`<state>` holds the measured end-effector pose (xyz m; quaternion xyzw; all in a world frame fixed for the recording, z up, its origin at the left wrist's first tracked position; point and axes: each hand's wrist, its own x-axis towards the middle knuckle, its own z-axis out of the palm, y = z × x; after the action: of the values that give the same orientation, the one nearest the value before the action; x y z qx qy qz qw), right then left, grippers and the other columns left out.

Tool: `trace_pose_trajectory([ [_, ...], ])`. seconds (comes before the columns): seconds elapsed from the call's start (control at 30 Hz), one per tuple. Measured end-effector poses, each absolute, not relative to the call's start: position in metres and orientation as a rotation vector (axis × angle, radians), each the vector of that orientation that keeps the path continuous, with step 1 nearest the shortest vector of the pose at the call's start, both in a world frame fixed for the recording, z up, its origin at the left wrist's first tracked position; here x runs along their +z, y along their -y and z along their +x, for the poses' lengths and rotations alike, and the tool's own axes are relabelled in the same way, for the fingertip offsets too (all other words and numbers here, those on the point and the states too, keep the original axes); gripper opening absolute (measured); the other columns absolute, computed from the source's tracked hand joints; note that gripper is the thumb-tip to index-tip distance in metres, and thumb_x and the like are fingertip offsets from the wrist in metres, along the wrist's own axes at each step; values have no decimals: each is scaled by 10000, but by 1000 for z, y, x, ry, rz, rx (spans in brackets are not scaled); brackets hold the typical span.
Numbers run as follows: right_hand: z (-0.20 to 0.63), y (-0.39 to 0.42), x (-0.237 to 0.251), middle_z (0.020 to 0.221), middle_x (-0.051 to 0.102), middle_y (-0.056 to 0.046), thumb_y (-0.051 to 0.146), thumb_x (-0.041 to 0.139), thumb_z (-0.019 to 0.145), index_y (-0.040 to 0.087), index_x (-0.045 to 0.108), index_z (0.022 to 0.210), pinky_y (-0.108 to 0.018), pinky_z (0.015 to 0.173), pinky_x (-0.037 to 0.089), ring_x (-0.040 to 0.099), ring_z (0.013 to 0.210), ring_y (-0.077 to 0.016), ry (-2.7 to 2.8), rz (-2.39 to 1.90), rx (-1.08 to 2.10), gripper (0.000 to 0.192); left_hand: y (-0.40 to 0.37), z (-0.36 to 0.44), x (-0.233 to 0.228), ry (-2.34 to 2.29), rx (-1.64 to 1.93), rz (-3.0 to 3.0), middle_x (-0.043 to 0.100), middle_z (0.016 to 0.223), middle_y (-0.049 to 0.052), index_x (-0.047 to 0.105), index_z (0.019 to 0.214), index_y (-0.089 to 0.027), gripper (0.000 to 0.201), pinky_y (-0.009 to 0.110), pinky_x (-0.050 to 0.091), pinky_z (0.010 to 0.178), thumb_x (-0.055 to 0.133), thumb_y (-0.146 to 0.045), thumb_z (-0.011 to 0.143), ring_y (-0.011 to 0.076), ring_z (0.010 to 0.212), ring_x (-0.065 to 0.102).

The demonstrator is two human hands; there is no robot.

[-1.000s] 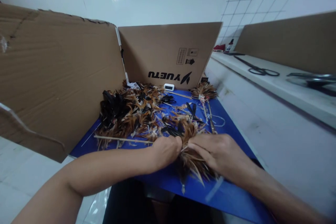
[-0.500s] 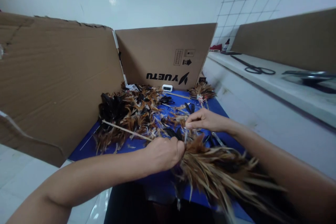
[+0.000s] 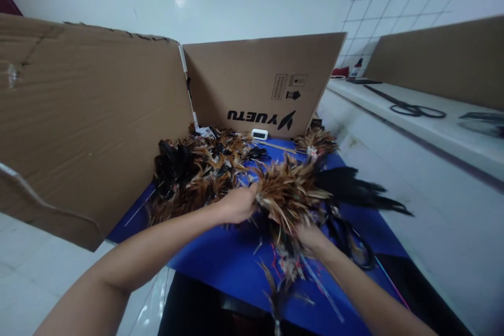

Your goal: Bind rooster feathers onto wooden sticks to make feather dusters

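My left hand point(image 3: 241, 205) is closed round the near left end of a feather duster point(image 3: 289, 189), at the base of its brown feathers. The stick that showed earlier is out of sight now. Long black feathers point(image 3: 358, 189) stick out to the right of the bunch. My right hand point(image 3: 309, 237) is up against the underside of the duster, and its fingers are hidden by feathers. Below it hang loose feathers with pink threads and a clear strip point(image 3: 323, 289). Black-handled scissors point(image 3: 356, 249) lie on the blue tabletop point(image 3: 208, 257) beside my right forearm.
A heap of brown and black feathers point(image 3: 189, 173) covers the left and back. Cardboard panels point(image 3: 244, 79) stand behind and at the left. A small white digital display point(image 3: 259, 134) and another feather bunch point(image 3: 316, 142) are at the back. Large scissors point(image 3: 417, 110) lie on the right ledge.
The feather bunch has swung up and away from me, from the lower right to mid-table. My right hand has moved from pinching a strip above to under the feathers.
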<state>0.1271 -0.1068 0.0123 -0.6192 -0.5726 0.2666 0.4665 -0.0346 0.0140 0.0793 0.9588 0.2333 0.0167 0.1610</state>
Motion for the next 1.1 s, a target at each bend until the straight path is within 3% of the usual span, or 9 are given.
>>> trace_pose_trajectory([
  [0.17,116,106,14,893,709,-70,416,586,805,178,688,881,-405,859,493,640,924,-241,1350,-1520,714,269,-28,-23,69,-690,212,2379,628,893,52,496,1063,-158,361,260,451,750,461,-99,708,181,862,586],
  [0.27,121,110,28,908,722,-62,425,538,834,174,705,905,-367,857,484,650,911,-230,1400,-1585,720,309,-32,-24,77,-685,273,2102,567,691,-10,520,915,-159,258,203,431,599,451,-75,681,122,667,529],
  [0.37,137,112,36,954,718,-51,440,493,857,174,706,911,-339,843,479,644,923,-222,1511,-1630,648,345,-38,-29,86,-795,240,1805,404,509,-76,462,863,-174,187,164,271,396,444,-106,689,67,415,344],
  [0.5,169,108,35,964,714,-46,430,442,884,167,695,914,-320,827,479,646,908,-211,1578,-1700,532,366,-48,-37,92,-852,284,1616,346,496,-91,389,775,-188,146,162,138,350,462,-117,671,36,353,239],
  [0.63,189,109,38,983,694,-99,291,412,891,162,678,980,-397,834,466,620,946,-255,1710,-1922,123,309,-60,-40,93,-880,314,1591,317,490,-94,360,728,-194,152,164,112,350,469,-106,669,29,347,219],
  [0.73,174,127,48,1151,609,-151,130,431,809,175,611,1145,-508,899,396,510,1116,-318,1797,-1989,-309,383,-67,-42,95,-928,335,1575,299,480,-100,362,735,-198,160,158,105,354,477,-104,675,26,339,215],
  [0.9,113,173,45,1336,482,-60,100,508,711,290,468,1295,-428,997,365,418,1233,-247,2388,-1570,271,615,-78,-46,99,-954,361,1563,273,480,-105,361,734,-197,157,152,97,356,475,-99,687,19,330,206],
  [1.0,92,185,29,1203,574,-48,84,510,740,271,604,1055,-441,977,375,475,1165,-243,2392,-1583,357,378,-82,-47,99,-943,372,1556,284,480,-103,369,738,-199,156,157,91,352,468,-90,686,20,325,202],
  [1.1,92,174,17,1063,623,-59,68,441,825,220,607,872,-424,906,428,555,1016,-209,2305,-1593,248,230,-82,-47,99,-933,372,1546,284,473,-103,384,744,-199,150,158,91,349,468,-87,689,24,321,205],
])
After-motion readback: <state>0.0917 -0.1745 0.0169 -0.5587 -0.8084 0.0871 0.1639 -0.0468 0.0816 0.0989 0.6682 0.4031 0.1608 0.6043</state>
